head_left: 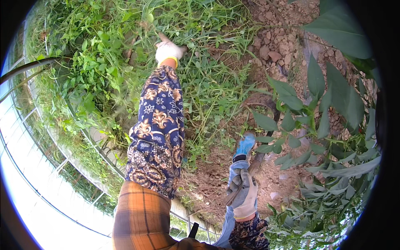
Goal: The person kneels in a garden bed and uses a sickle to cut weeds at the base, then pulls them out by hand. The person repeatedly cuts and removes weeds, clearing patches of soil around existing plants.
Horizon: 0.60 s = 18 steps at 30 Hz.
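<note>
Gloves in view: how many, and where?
2. One white glove on the left hand, at the weeds; one white-and-grey glove on the right hand, around a brown handle. No others visible.

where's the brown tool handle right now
In the head view, the tool handle is right of centre in the lower half, gripped by the gloved right hand, close to the blue shoe.

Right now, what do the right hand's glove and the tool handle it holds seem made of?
Glove: probably knit fabric, matte white and close-fitting, with a grey, perhaps rubbery coating. Tool handle: likely wood, dull brown without metallic shine.
</note>
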Each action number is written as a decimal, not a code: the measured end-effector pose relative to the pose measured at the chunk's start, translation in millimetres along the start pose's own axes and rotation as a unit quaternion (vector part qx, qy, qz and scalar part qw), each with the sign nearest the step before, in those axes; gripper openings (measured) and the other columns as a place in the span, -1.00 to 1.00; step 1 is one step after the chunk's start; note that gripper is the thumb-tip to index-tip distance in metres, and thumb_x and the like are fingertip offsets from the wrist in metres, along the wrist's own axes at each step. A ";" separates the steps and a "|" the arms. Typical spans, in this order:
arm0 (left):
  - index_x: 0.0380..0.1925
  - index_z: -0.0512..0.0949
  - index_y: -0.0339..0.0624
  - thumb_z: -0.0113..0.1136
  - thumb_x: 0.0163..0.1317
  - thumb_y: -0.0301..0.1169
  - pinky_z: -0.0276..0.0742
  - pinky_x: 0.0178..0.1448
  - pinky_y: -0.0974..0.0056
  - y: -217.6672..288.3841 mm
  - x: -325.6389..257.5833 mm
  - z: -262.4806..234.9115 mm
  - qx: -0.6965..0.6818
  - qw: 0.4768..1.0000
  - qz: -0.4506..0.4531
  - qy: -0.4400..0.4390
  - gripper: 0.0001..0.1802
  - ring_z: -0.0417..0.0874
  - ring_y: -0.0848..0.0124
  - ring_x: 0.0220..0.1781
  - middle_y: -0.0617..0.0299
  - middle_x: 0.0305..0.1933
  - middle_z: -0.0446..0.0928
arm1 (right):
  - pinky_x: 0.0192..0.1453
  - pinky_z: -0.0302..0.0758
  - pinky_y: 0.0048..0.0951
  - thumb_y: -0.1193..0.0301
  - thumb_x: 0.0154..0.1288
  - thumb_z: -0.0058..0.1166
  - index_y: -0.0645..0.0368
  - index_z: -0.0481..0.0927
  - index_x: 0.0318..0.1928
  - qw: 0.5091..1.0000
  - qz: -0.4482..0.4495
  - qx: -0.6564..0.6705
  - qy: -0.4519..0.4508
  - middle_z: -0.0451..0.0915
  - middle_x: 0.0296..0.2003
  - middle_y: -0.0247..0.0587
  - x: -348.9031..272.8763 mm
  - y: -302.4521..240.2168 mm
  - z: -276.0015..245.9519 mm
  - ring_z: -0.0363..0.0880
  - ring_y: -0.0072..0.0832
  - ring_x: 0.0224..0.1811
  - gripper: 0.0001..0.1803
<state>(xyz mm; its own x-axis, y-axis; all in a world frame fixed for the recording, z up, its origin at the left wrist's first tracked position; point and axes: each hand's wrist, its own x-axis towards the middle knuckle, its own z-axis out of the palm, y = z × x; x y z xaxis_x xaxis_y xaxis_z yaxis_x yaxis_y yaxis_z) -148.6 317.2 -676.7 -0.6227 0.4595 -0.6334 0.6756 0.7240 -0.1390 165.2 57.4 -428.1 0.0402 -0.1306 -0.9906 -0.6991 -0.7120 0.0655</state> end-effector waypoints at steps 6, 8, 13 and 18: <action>-0.14 0.63 -0.30 0.13 0.17 -0.20 0.55 0.14 0.15 6.3 0.1 7.0 -0.021 0.998 0.050 0.014 -0.60 0.65 0.09 0.08 -0.06 -0.01 0.63 | -0.53 0.33 -0.26 0.21 0.40 -0.03 -0.11 0.43 -0.15 0.997 0.031 -0.032 -0.060 0.40 -0.55 -0.49 14.0 5.4 -18.8 0.35 -0.45 -0.64 -0.88; -0.14 0.62 -0.32 0.17 0.14 -0.09 0.55 0.14 0.15 -6.9 10.2 -0.5 -0.048 0.995 0.091 0.010 -0.51 0.65 0.06 0.05 -0.10 -0.03 0.63 | -0.55 0.32 -0.27 0.25 0.37 0.00 -0.11 0.45 -0.20 0.998 0.010 -0.048 -0.044 0.40 -0.54 -0.47 13.5 10.4 -20.3 0.34 -0.45 -0.64 -0.92; -0.24 0.62 -0.36 0.21 0.10 -0.02 0.57 0.07 0.08 -26.6 -37.0 11.1 -0.105 0.985 0.139 0.002 -0.46 0.66 -0.04 -0.05 -0.25 -0.12 0.61 | -0.60 0.25 -0.33 0.39 0.30 0.09 0.26 0.53 -0.23 0.996 -0.043 -0.067 0.037 0.35 -0.62 -0.31 7.1 18.9 -2.4 0.32 -0.40 -0.69 -0.82; -0.10 0.56 -0.33 0.18 0.16 -0.06 0.58 0.08 0.10 -33.6 -150.6 33.5 -0.104 0.946 0.265 -0.153 -0.48 0.66 0.02 -0.09 -0.17 -0.16 0.61 | -0.61 0.23 -0.36 0.36 0.33 0.08 0.27 0.54 -0.21 0.991 -0.090 -0.089 0.043 0.34 -0.63 -0.37 24.2 29.5 -3.8 0.33 -0.45 -0.68 -0.80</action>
<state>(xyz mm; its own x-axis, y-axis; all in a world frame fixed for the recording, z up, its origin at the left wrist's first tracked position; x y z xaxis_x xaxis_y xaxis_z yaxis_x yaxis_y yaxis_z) -64.4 206.5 -602.1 -0.0531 0.6390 -0.7674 0.7495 0.5333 0.3922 148.3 30.7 -449.7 0.2194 -0.0432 -0.9747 -0.5385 -0.8384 -0.0841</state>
